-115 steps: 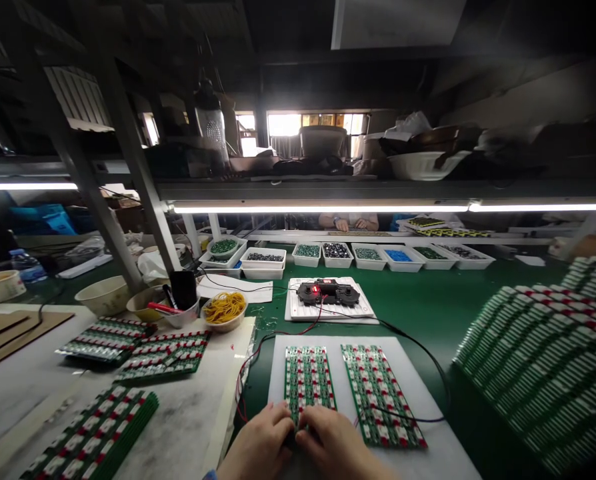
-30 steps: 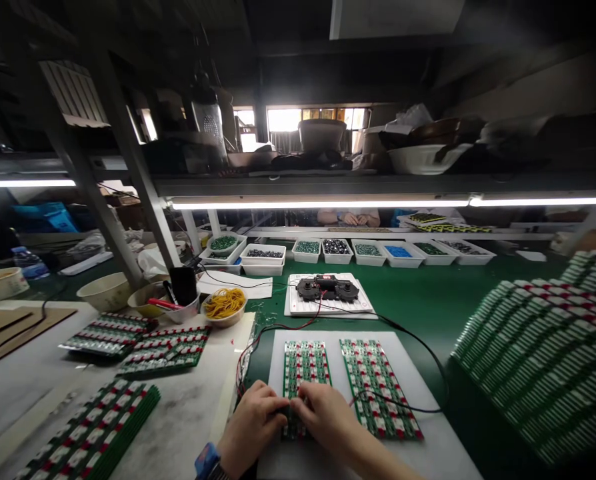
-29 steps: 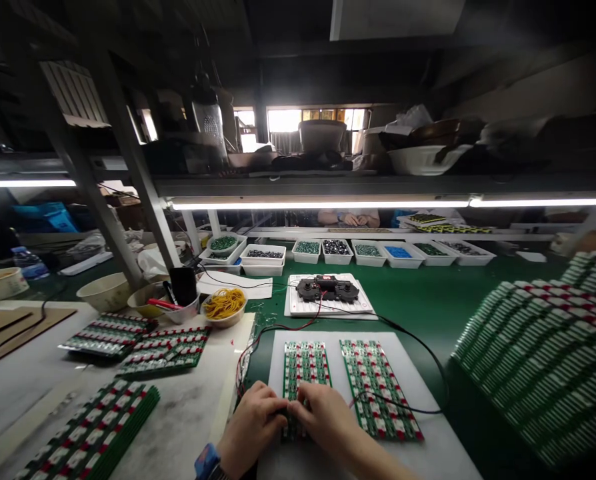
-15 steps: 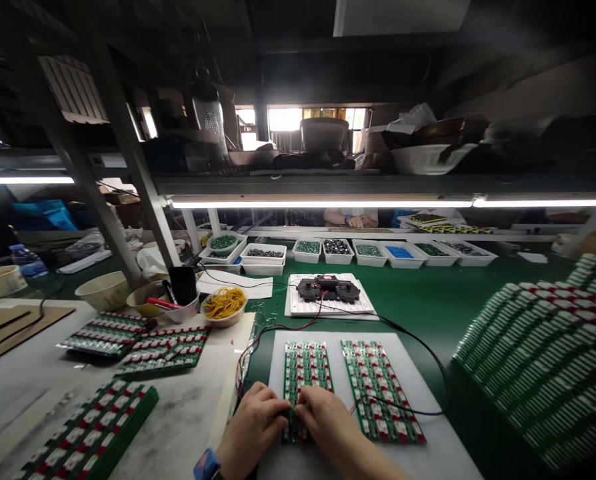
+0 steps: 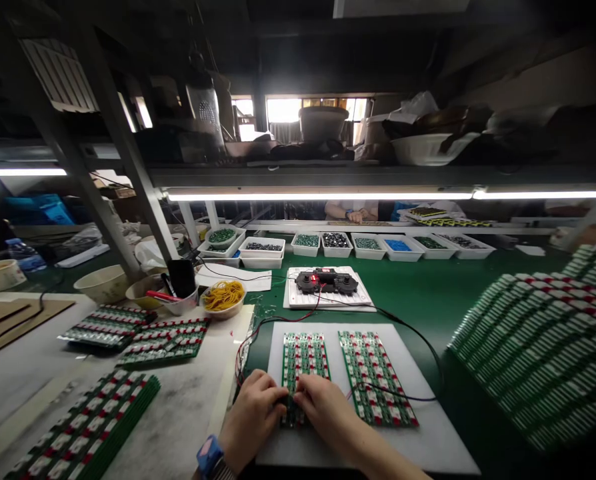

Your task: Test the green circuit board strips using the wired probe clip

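Note:
A green circuit panel with white and red parts lies on a white board. Over its lower half is my left hand, at the left edge, thumb and forefinger pinched together. My right hand is bent over the same panel, its fingertips close beside those of the left. What either hand grips is too small to make out. A second panel lies to the right with a dark cable across it. Behind the board, a black device with a red light rests on a white tray.
Stacked panels rise at the right; more panels lie at the left. A bowl of yellow rubber bands stands beyond the left hand. White part trays line the back. A person's hands show behind them.
A red light now shows on the black device. The whole view has shifted slightly, with things sitting higher in the picture. Both hands remain at the same panel.

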Demonstrator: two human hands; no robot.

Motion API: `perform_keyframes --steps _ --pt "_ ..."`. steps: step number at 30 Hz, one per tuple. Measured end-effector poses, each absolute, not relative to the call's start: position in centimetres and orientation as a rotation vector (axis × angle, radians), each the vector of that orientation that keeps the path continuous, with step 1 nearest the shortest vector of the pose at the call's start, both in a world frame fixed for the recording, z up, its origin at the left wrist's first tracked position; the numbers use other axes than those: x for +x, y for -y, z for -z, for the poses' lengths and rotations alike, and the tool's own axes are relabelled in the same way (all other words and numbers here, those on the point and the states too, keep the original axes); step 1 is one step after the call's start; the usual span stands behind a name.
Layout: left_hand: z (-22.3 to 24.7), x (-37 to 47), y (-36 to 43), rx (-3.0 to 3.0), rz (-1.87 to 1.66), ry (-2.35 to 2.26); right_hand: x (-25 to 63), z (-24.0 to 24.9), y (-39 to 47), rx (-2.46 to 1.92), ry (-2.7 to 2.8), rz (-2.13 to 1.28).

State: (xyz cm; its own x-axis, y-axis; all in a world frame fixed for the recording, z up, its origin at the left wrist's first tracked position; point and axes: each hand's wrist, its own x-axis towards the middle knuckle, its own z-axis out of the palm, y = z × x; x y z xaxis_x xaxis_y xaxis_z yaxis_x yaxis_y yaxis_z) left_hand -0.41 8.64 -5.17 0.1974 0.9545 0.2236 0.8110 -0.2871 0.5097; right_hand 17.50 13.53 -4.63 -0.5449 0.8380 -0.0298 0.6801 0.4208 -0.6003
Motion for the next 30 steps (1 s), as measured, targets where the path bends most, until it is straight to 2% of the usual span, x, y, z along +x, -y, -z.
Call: perform_keyframes --steps 12,25,30 --pt "3.7 -0.4 -9.7 2.198 -0.745 -1.778 17.7 3.4 -15.3 -1.152 2.306 -0.921" --pt "5.1 -0.9 -10.5 2.029 -0.895 -1.66 17.7 4.3 -15.8 -1.159 2.259 -0.959" --pt "5.5 -1.1 -10.6 1.999 -0.847 -1.638 17.9 4.2 -15.9 -1.183 2.284 -1.01"
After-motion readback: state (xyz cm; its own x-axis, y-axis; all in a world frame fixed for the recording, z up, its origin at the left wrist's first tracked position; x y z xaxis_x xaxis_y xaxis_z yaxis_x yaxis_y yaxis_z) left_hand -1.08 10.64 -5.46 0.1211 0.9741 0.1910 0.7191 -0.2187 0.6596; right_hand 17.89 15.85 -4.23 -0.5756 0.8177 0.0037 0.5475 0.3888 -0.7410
